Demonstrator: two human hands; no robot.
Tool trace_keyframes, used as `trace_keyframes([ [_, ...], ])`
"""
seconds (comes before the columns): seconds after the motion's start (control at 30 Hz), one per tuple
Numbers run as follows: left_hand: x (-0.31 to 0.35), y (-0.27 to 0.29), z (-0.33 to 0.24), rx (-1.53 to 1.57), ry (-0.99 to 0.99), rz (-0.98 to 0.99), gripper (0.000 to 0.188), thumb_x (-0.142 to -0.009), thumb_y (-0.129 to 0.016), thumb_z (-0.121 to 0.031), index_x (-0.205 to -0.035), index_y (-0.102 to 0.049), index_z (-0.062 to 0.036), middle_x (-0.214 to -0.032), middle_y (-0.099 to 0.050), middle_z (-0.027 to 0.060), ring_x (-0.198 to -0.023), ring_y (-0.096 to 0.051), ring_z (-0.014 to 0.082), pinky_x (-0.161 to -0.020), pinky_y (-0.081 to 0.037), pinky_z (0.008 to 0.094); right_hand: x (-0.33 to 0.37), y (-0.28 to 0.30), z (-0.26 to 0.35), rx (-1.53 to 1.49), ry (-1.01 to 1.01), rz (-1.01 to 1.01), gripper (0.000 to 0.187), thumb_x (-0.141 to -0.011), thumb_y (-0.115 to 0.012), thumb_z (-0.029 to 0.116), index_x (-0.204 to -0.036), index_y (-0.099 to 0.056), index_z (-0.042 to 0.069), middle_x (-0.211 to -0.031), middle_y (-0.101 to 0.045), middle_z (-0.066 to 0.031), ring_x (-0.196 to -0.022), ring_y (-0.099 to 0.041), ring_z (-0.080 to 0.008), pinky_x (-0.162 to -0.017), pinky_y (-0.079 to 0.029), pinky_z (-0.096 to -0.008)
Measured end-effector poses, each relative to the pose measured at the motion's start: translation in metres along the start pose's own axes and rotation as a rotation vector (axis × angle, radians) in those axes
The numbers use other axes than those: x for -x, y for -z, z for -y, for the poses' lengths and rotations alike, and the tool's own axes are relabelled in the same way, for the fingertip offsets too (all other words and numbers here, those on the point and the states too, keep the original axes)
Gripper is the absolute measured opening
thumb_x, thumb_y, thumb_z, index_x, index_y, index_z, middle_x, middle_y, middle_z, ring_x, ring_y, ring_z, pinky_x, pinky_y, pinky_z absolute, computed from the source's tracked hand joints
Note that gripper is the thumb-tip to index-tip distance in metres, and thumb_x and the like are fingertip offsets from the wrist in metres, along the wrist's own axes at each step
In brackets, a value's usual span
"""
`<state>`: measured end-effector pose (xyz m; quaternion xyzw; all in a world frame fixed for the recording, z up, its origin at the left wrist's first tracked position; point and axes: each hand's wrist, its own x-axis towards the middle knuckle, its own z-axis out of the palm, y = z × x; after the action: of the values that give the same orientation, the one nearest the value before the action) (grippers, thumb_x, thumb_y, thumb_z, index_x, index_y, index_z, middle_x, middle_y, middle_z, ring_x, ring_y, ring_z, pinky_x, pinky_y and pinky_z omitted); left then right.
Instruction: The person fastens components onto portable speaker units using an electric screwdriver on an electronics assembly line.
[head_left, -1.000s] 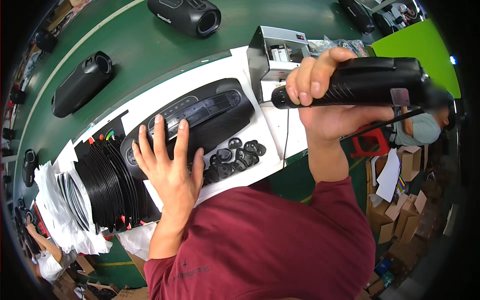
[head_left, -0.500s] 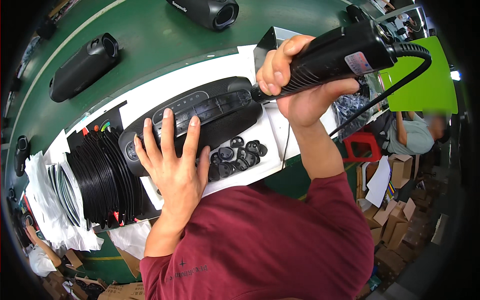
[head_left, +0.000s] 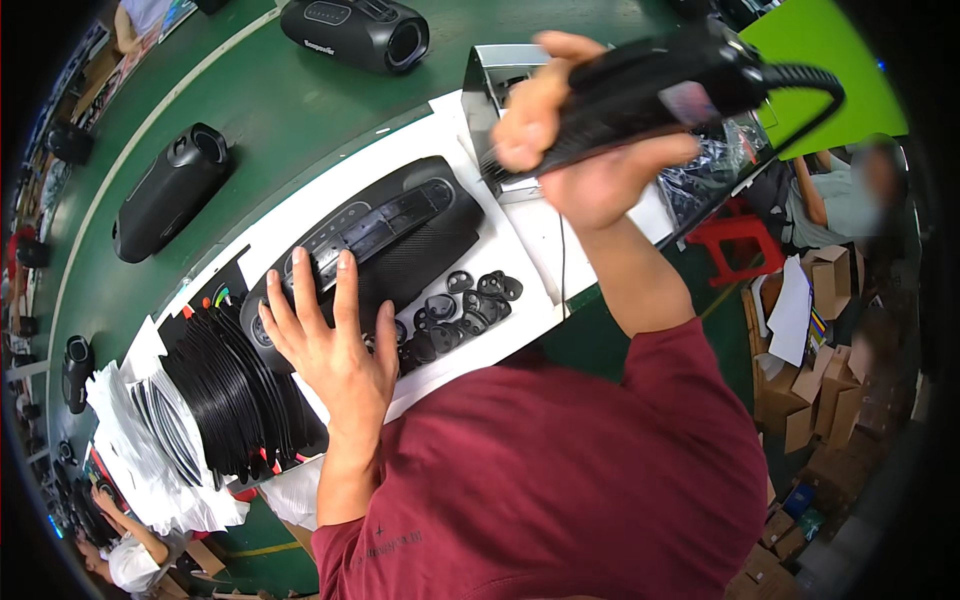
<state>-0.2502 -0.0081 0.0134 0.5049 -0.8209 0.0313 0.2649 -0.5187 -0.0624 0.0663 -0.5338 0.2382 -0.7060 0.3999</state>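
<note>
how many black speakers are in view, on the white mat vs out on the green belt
On the white mat, under the left hand: 1 speaker
On the green belt: 2 finished speakers, one at the top and one to the left
Total: 3; dark shapes at the far left rim are too small to tell.

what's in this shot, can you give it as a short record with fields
left hand: left hand flat on a black speaker body, fingers spread
right hand: right hand raised above the bench, gripping a black electric screwdriver with a cable
surface: white mat on a green bench
small parts: black caps loose on the mat by the speaker body
stack: black rings standing in a row left of the hand
beyond: two finished speakers on the bench
</note>
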Motion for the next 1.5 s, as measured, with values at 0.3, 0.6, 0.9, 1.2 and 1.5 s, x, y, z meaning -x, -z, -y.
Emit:
trace_keyframes([
  [0.3,-0.003,0.003,0.000,0.007,-0.002,-0.012,0.072,-0.079,-0.079,-0.018,-0.146,-0.052,-0.0163,-0.157,-0.039,0.0177,-0.146,-0.031,0.0447,-0.117,-0.023,0.0615,0.041,0.088,-0.025,0.195,-0.032,-0.199,0.097,-0.079,-0.049,0.087,-0.126,-0.048,0.001,-0.079,-0.054,-0.0053,-0.068,-0.052,-0.0168,-0.064,-0.044,-0.0330],
  [0.6,0.003,0.008,0.011,0.078,0.020,-0.019,0.078,-0.072,-0.084,-0.019,-0.144,-0.055,-0.0240,-0.156,-0.040,0.0164,-0.142,-0.034,0.0482,-0.114,-0.024,0.0664,0.034,0.046,-0.005,-0.179,-0.162,-0.061,0.099,-0.071,-0.057,0.089,-0.126,-0.054,0.007,-0.078,-0.057,-0.0035,-0.063,-0.054,-0.0156,-0.061,-0.045,-0.0331],
  [0.9,0.008,0.004,0.020,0.165,0.012,-0.064,0.065,-0.074,-0.082,-0.025,-0.135,-0.060,-0.0205,-0.156,-0.040,0.0148,-0.141,-0.036,0.0445,-0.111,-0.028,0.0674,-0.023,-0.154,0.008,-0.374,0.124,0.519,0.090,-0.076,-0.064,0.080,-0.136,-0.057,0.013,-0.080,-0.051,0.0028,-0.065,-0.048,-0.0111,-0.060,-0.043,-0.0287],
  [1.2,0.022,-0.014,0.034,0.222,0.012,-0.210,0.048,-0.080,-0.067,-0.020,-0.125,-0.064,-0.0045,-0.133,-0.056,0.0180,-0.132,-0.047,0.0430,-0.110,-0.031,0.0692,-0.013,-0.234,-0.090,-0.267,-0.138,0.644,0.114,-0.073,-0.045,0.091,-0.145,-0.043,0.003,-0.085,-0.055,-0.0036,-0.072,-0.054,-0.0176,-0.064,-0.049,-0.0336],
  [1.5,0.024,-0.005,0.039,0.280,-0.006,-0.260,0.046,-0.082,-0.064,-0.017,-0.126,-0.064,-0.0048,-0.129,-0.058,0.0198,-0.132,-0.048,0.0441,-0.113,-0.030,0.0685,-0.020,-0.241,-0.104,-0.331,-0.129,0.735,0.110,-0.074,-0.043,0.092,-0.143,-0.047,0.007,-0.083,-0.054,-0.0023,-0.069,-0.052,-0.0164,-0.060,-0.047,-0.0329],
])
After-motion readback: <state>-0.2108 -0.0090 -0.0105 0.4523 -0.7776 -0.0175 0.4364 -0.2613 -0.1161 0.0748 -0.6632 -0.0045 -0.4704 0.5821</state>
